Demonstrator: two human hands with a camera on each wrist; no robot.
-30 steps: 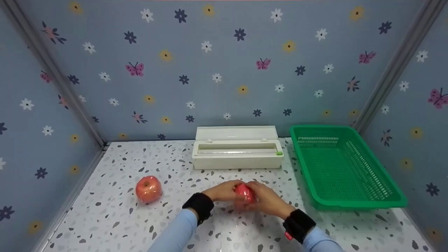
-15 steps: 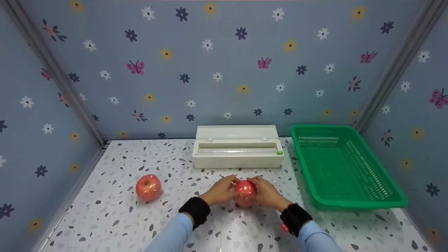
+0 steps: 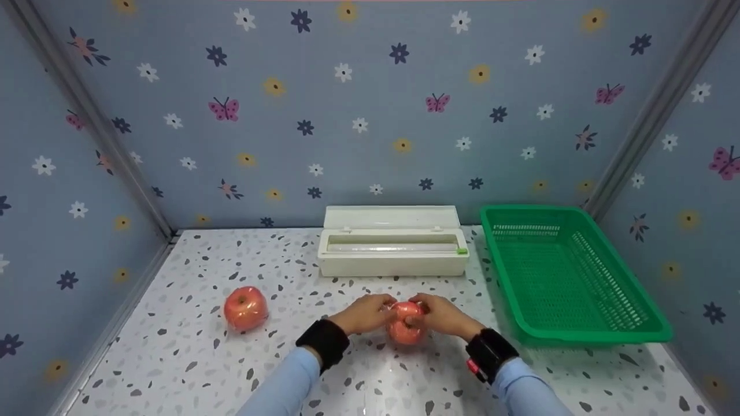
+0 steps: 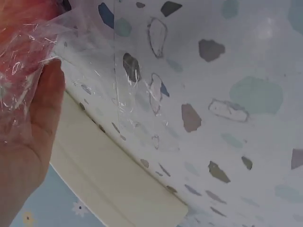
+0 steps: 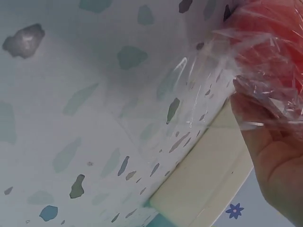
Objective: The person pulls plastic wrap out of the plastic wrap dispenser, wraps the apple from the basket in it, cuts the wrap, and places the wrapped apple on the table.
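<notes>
A red apple [image 3: 403, 334] is between both hands at the front middle of the table, its stem hollow turned toward me. My left hand [image 3: 364, 315] curves round its left side and my right hand [image 3: 444, 318] round its right, thumbs over the top. Clear cling film [image 4: 83, 30] lies crumpled over the apple in the left wrist view, a loose part spreading off it. In the right wrist view the cling film [image 5: 265, 71] bunches at the fingers, and a loose flap hangs away from the fruit. Some fingers are hidden behind the apple.
Another apple [image 3: 245, 310], shiny with film, sits on the left of the speckled table [image 3: 191, 346]. Behind my hands stands a white cling film box [image 3: 393, 266], lid up, a roll inside. A green basket [image 3: 589, 336] is at the right. Patterned walls enclose the table.
The apple has turned in my hands: its stem hollow now faces me, where plain red skin showed before. Both hands have shifted their hold slightly. The other apple, box and basket stay put.
</notes>
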